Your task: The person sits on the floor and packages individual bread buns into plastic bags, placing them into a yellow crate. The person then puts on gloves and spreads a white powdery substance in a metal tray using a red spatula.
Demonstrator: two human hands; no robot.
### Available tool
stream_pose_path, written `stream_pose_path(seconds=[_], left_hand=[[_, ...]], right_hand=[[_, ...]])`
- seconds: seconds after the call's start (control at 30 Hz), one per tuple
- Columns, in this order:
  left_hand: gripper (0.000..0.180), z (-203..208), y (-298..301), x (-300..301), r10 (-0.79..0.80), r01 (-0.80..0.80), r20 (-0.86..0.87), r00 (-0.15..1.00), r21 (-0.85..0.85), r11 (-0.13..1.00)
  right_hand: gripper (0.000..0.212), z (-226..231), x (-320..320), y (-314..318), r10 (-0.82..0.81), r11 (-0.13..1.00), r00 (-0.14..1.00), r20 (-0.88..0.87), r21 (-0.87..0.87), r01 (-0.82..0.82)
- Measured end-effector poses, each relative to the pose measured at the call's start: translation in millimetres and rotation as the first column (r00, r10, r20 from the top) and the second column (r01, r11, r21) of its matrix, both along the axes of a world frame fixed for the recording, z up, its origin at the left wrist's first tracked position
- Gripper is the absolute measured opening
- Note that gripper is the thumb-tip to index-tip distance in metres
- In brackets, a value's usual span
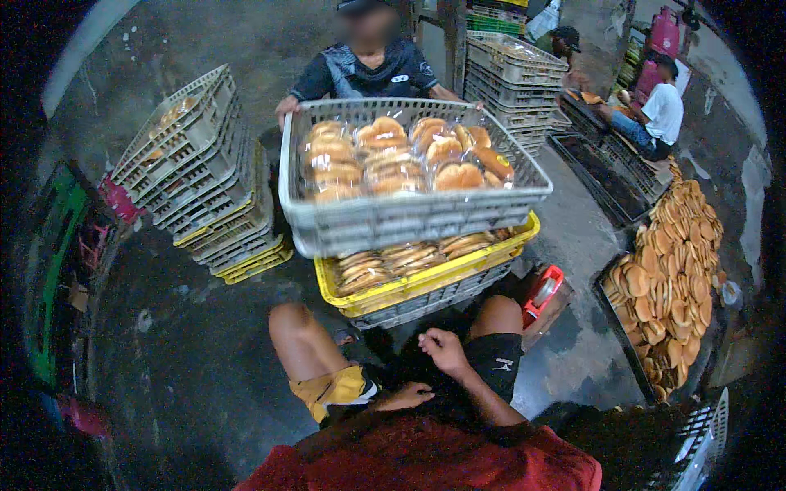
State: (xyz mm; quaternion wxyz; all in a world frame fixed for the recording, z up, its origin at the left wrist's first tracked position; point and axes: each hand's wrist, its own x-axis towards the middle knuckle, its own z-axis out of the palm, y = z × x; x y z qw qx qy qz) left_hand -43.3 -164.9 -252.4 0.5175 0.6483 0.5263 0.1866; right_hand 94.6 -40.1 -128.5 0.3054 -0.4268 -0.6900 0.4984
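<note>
grey crate (409, 225) w/ buns (395, 168) held by co-worker (354, 74) abv yellow crate (434, 283).

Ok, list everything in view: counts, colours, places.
Yellow crate: one, yellow, before the knees
Pale crate: one, light grey, held over it by a worker
Bagged buns: many, golden brown, in both
Dark crate: one, dark grey, beneath the yellow
Crate stacks: two, mostly whitish, left and back right
Corner crate: one, whitish, lower right
Loose buns: big heap, brown, right
Trays: several, black, behind the heap
Red tool: one, red, beside right knee
Gas cylinder: one or more, pink, top right
Workers: three, mixed clothing, ahead and upper right
Green thing: one, green, left edge
Shirt: one, red, bottom
Shorts: one pair, black and yellow, lap
Left hand: one, bare, near lap
Right hand: one, bare, between thighs
</note>
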Motion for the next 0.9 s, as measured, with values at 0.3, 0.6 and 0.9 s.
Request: stream_pose_path(seconds=[0.3,0.6,0.9], left_hand=[[0.043,-25.4,-10.9,-26.7,-0.039,0.082,-0.355,0.934,0.106,0.991],[0.042,-29.8,10.8,-56.6,-0.21,0.215,-0.382,0.9,-0.031,0.976],[0.042,-59.1,100.4,-59.3,-0.442,0.406,-0.31,0.842,-0.178,0.897]], right_hand=[[0.021,-48.0,-25.9,-2.9,0.434,0.866,0.824,0.364,0.084,-0.493],[0.032,11.1,13.8,-33.0,0.19,0.966,0.896,0.402,0.087,-0.245],[0.033,27.5,29.1,-36.4,0.167,0.985,0.839,0.517,-0.124,-0.12]])
